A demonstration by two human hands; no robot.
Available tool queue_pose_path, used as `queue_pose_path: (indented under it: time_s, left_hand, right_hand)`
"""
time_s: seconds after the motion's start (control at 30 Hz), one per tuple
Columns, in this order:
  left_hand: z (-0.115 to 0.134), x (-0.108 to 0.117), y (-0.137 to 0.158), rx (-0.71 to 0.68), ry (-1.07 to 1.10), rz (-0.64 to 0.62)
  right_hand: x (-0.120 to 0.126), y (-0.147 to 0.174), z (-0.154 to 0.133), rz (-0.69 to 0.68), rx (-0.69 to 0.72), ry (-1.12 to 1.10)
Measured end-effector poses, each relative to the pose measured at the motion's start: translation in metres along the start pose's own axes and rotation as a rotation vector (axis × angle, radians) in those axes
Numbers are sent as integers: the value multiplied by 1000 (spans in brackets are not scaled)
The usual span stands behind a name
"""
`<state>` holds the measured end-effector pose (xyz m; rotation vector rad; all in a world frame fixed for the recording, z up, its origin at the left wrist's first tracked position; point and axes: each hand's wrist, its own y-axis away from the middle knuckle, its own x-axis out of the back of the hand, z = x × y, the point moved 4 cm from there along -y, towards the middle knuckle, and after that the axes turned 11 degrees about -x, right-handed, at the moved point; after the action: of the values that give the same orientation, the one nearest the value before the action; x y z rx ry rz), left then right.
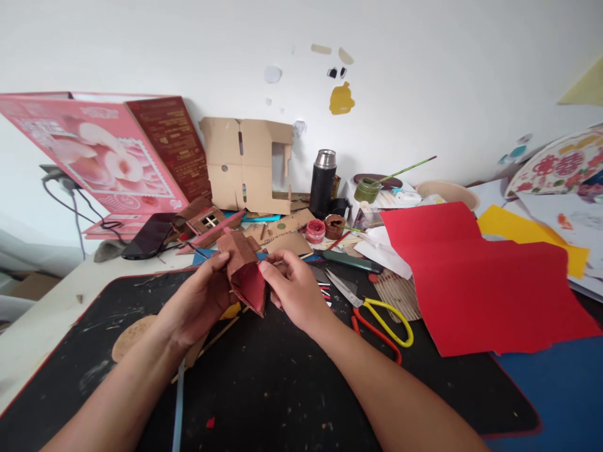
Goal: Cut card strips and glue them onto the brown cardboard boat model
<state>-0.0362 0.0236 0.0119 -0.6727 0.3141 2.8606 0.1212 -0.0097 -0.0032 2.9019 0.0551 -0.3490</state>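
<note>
A small brown-painted cardboard model house (241, 254), red on its inside, is held up above the black mat (301, 389). My left hand (207, 292) grips it from the left, the thumb on its wall and the other fingers behind and beneath. On the other side, my right hand (289, 279) is closed in a pinch at the model's right edge. A speck of red shows at those fingertips; what they hold is too small to make out. Scissors (362, 301) with yellow and red handles lie on the mat to the right of my right hand.
Red paper (485, 282) covers the mat's right side. Behind are paint jars (315, 231), a black thermos (323, 182), a green utility knife (351, 260) and upright cardboard (254, 166). A phone (149, 236) and a pink box (108, 154) stand at left; a wooden disc (132, 336) lies nearby.
</note>
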Motion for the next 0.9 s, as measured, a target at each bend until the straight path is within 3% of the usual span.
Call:
queue_pose_path:
  time_s: [0.9]
  left_hand:
    - [0,2,0,-8,-1,7]
  right_hand:
    - [-1,1,-1,4,6,5]
